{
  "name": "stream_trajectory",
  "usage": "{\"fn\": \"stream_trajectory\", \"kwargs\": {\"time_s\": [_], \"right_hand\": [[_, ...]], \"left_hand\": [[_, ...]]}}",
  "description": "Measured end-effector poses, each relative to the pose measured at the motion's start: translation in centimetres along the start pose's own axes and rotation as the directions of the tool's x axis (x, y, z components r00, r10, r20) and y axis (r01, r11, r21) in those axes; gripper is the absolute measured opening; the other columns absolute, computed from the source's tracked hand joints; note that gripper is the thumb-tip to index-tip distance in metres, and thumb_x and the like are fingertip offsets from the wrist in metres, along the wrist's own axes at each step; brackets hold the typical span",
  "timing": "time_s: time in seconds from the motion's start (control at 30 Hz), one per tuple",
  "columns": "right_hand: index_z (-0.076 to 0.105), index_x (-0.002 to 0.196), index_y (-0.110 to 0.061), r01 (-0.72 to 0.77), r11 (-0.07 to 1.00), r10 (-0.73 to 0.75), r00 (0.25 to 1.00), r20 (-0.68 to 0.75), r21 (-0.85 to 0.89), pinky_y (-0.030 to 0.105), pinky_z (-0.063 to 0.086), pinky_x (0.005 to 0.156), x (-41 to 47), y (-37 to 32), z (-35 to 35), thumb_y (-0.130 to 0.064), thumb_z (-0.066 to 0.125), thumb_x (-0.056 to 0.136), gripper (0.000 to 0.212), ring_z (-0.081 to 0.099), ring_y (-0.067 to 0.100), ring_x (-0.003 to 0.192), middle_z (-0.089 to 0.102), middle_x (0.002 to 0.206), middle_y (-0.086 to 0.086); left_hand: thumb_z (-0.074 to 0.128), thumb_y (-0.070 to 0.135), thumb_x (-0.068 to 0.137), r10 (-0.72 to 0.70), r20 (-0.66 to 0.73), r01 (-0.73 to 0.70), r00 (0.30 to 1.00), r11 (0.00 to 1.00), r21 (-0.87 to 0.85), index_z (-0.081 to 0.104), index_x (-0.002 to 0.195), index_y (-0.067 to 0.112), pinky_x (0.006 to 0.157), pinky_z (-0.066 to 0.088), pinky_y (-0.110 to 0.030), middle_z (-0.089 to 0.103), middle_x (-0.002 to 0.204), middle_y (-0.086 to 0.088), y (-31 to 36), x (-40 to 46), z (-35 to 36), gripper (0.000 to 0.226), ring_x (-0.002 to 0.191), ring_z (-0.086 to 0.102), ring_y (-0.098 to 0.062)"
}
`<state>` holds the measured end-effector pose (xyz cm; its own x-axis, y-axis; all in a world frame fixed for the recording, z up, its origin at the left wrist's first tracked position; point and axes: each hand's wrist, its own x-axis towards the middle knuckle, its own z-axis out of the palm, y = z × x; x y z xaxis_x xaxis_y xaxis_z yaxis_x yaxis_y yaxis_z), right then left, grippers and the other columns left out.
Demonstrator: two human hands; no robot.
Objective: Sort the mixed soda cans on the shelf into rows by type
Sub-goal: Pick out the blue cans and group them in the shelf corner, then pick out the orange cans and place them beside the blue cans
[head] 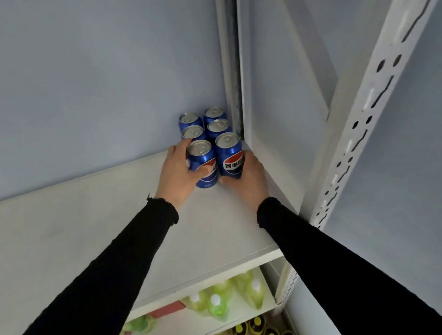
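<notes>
Black sleeves [104,279] lead to left hand [177,171] and right hand [250,178], fingers curled around front cans [203,163].

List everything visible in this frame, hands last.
cans: six, blue, two rows of three in the back right corner of the top shelf
top shelf: one, white, bare left of the cans
upright post: one, white slotted metal, right
green bottles: several, pale green with white caps, on the shelf below
yellow-capped bottles: several, dark, lowest shelf
left hand: grips front left can, black sleeve
right hand: holds front right can, black sleeve
</notes>
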<state>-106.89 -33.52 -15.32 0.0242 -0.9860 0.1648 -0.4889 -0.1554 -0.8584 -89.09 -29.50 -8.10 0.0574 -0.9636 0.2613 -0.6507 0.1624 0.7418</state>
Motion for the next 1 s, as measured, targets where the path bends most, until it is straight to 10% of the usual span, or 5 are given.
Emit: {"fn": "stream_trajectory", "kwargs": {"time_s": [0.23, 0.57, 1.0], "right_hand": [[0.038, 0.145, -0.019, 0.187, 0.981, -0.193, 0.971, -0.141, -0.053, 0.021, 0.028, 0.107, -6.8, -3.0, -1.0, -0.02, 0.078, 0.081, 0.076, 0.039, 0.014, 0.131, 0.047, 0.144, 0.0], [0.051, 0.138, -0.019, 0.527, 0.812, -0.446, 0.837, 0.316, -0.251, 0.036, 0.042, 0.099, -13.3, -9.3, 8.2, -0.033, 0.067, 0.088, 0.054, 0.045, 0.024, 0.123, 0.053, 0.137, 0.0], [0.05, 0.138, -0.022, 0.715, 0.694, -0.613, 0.648, 0.452, -0.083, 0.035, 0.039, 0.1, -29.4, -25.2, 28.1, -0.033, 0.064, 0.093, 0.049, 0.043, 0.022, 0.127, 0.051, 0.139, -0.001]], "left_hand": [[0.073, 0.033, 0.09, -0.085, -0.043, 0.089, 0.995, 0.989, 0.115, 0.034, 0.154, 0.023, 0.112, 0.04, -0.034, 0.045, 0.15, 0.0, -1.1, -5.8, -2.0, 0.076, 0.134, 0.046, -0.014], [0.068, 0.034, 0.093, -0.046, -0.183, 0.131, 0.982, 0.864, 0.487, 0.054, 0.139, 0.019, 0.104, 0.034, -0.022, 0.053, 0.139, 0.005, -6.6, -17.6, -12.5, 0.051, 0.127, 0.045, -0.017], [0.069, 0.033, 0.092, -0.201, -0.377, 0.39, 0.904, 0.747, 0.538, 0.06, 0.131, 0.02, 0.104, 0.042, -0.032, 0.056, 0.135, 0.002, -17.7, -39.5, -34.7, 0.042, 0.128, 0.045, -0.019]]}}
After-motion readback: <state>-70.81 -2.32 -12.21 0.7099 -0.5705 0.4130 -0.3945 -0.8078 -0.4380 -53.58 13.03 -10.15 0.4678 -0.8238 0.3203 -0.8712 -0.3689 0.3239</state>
